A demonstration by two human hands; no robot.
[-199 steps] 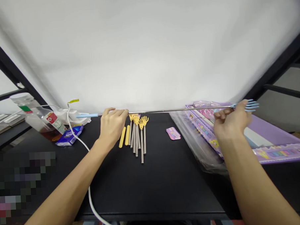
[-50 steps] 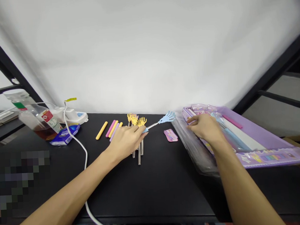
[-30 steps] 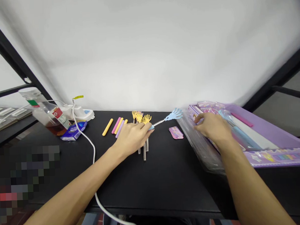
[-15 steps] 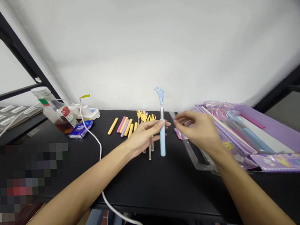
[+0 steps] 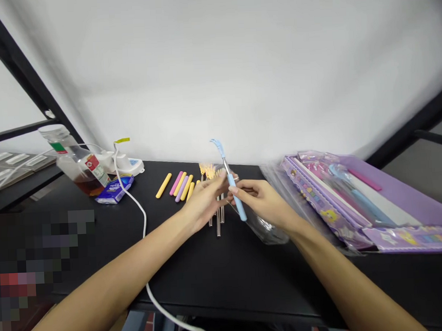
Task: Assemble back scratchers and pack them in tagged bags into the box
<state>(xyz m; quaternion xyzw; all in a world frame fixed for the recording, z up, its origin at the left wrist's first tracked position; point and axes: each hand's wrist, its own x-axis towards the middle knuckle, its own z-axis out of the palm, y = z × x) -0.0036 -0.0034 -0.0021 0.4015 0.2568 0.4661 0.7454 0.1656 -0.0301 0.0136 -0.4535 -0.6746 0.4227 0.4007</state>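
A light blue back scratcher (image 5: 238, 202) with a small claw-shaped head and a short metal shaft is held tilted above the table, its head leaning up and left. My right hand (image 5: 261, 198) pinches the blue handle, thumb in front. My left hand (image 5: 206, 200) is closed round the upper handle from the left, its fingers partly behind it. Crumpled clear plastic (image 5: 269, 229) hangs below my right hand; whether the fingers grip it is hidden. Behind my left hand lie several yellow-headed back scratchers (image 5: 209, 172) with bare metal shafts.
Loose yellow, pink and purple handles (image 5: 184, 186) lie left of my hands. Farther left are a blue packet (image 5: 115, 190), a tilted bottle (image 5: 82, 166), a power strip (image 5: 127, 164) and a white cable (image 5: 144, 217). A purple box (image 5: 401, 182) with packaged scratchers stands right on the black table (image 5: 226, 282).
My right hand has moved left onto the blue handle, with the clear plastic now beneath it. The back scratcher has gone from upright to tilted, its head farther left.
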